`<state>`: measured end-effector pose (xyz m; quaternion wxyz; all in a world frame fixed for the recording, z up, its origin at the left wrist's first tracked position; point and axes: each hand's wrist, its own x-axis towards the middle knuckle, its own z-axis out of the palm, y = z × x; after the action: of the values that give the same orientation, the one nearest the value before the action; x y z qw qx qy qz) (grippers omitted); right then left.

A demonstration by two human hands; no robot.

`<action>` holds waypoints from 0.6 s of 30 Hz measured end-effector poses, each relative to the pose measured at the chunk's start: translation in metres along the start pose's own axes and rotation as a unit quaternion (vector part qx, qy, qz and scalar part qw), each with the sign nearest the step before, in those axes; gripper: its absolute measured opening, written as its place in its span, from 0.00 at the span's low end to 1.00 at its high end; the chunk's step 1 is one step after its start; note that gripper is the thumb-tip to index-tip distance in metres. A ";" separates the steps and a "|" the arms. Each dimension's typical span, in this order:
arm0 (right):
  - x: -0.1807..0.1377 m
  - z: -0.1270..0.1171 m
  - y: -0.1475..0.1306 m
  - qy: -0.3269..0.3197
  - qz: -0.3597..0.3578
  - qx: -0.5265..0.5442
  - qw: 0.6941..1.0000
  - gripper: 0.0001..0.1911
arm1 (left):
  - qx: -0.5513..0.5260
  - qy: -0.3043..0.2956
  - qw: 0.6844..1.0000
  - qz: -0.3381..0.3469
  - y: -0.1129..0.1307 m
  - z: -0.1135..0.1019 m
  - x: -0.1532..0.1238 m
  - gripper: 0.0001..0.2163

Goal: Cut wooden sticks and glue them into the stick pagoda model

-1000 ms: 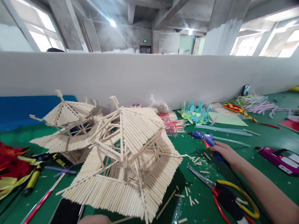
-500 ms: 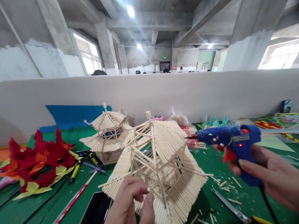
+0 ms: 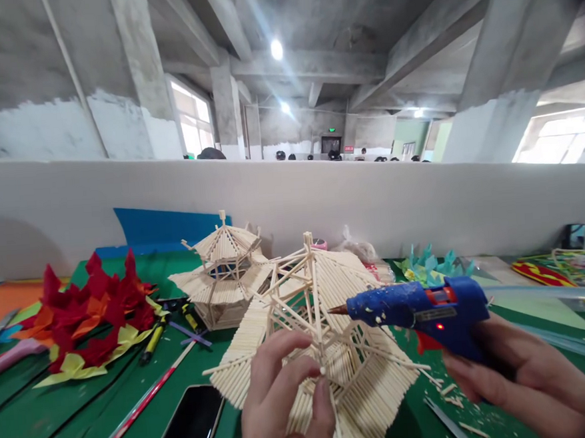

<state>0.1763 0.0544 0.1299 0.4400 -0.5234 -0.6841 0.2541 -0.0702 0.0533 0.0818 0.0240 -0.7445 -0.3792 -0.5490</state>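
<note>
A pagoda model of pale wooden sticks [image 3: 324, 323] stands tilted on the green table [image 3: 46, 423] in front of me. My left hand [image 3: 285, 399] pinches a thin wooden stick against the model's open framework, thumb and fingers closed on it. My right hand [image 3: 524, 376] is wrapped round the grip of a blue hot-glue gun [image 3: 419, 310]. Its red light is on. The copper nozzle points left and sits close to the framework, just above my left fingers.
A second, smaller stick pagoda [image 3: 226, 270] stands behind. Red and yellow paper flowers [image 3: 89, 320] lie at left, a black phone [image 3: 187, 426] at the near edge, teal paper shapes [image 3: 431, 266] at right. A grey partition wall [image 3: 291, 199] runs along the table's back. Stick scraps litter the right side.
My right hand picked the glue gun off the table and brought its nozzle leftward to the model. My left hand rose from the table edge to the framework with a stick.
</note>
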 end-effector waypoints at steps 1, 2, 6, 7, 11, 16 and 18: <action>0.001 0.000 0.000 0.002 0.005 -0.014 1.000 0.05 | 0.004 -0.001 1.000 0.003 0.000 0.000 0.000 0.10; 0.001 0.000 -0.001 0.007 0.014 -0.021 1.000 0.07 | 0.007 -0.001 1.000 0.003 0.000 0.000 0.000 0.10; -0.002 0.001 -0.003 0.010 0.061 0.005 0.998 0.12 | 0.013 0.001 1.000 -0.004 -0.001 0.002 0.000 0.09; -0.003 0.001 -0.003 0.005 0.069 0.011 0.998 0.12 | 0.014 0.001 1.000 -0.003 -0.002 0.002 0.000 0.09; -0.008 -0.003 0.006 -0.005 0.061 -0.038 0.997 0.09 | 0.014 -0.004 1.000 0.012 -0.003 0.003 -0.003 0.10; -0.011 -0.005 0.018 0.001 0.031 -0.172 0.985 0.22 | 0.008 0.000 0.999 0.041 -0.003 0.004 -0.007 0.12; -0.011 -0.005 0.017 -0.015 0.002 -0.177 0.984 0.23 | 0.004 -0.003 0.999 0.046 -0.004 0.004 -0.008 0.12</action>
<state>0.1892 0.0492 0.1148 0.3295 -0.5907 -0.7235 0.1379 -0.0701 0.0540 0.0723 0.0507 -0.7625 -0.3469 -0.5437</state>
